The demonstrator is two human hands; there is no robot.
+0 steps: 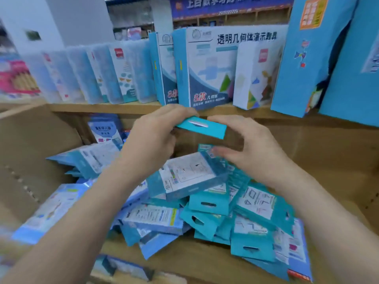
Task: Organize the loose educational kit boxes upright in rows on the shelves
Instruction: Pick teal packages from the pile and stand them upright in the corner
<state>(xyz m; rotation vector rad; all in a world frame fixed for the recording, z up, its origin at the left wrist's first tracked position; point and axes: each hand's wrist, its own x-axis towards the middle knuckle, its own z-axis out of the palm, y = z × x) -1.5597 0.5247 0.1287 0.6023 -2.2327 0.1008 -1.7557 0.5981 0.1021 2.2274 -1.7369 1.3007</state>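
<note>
Wooden shop shelves, view somewhat blurred. Upper shelf (123, 107): row of boxes (209, 66) standing upright, clear cases to the left, blue cartons to the right. Lower shelf (174, 259): heap (225, 203) of teal kit boxes lying loose, tilted every way. Just above the heap, one teal box (202, 128) is held between both hands. Left hand (151, 140) curls its fingers over the box's top left edge. Right hand (252, 148) has its thumb on the right top edge, fingers curled beneath. Only the hang-tab end shows.
</note>
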